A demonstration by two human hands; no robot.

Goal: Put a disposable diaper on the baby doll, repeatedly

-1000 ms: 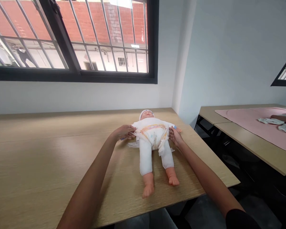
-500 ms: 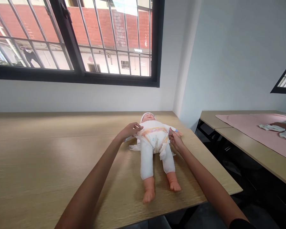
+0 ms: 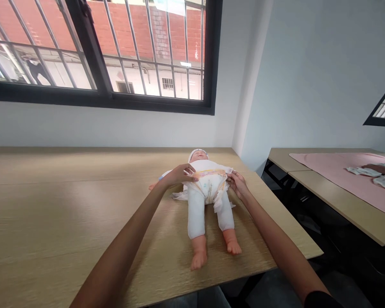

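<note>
A baby doll (image 3: 197, 218) in a white cap lies on its back, with its feet toward me. Around its hips sits a white diaper (image 3: 208, 188) with a yellow and pink printed waistband. My left hand (image 3: 181, 174) pinches the diaper's waist edge at the left side of the doll. On the other side my right hand (image 3: 237, 183) has its fingertips closed on the diaper's right edge. Loose white flaps of the diaper stick out beside the doll's hips and over one thigh.
The doll lies on a wooden table (image 3: 83, 222) close to its right edge. Beyond a gap stands a second table (image 3: 333, 196) with a pink cloth (image 3: 327, 171) and another doll partly in view. A barred window (image 3: 154, 55) is behind.
My left hand has moved slightly right and inward over the diaper's waist. My right hand has shifted a little, still at the other edge. The view has tilted slightly.
</note>
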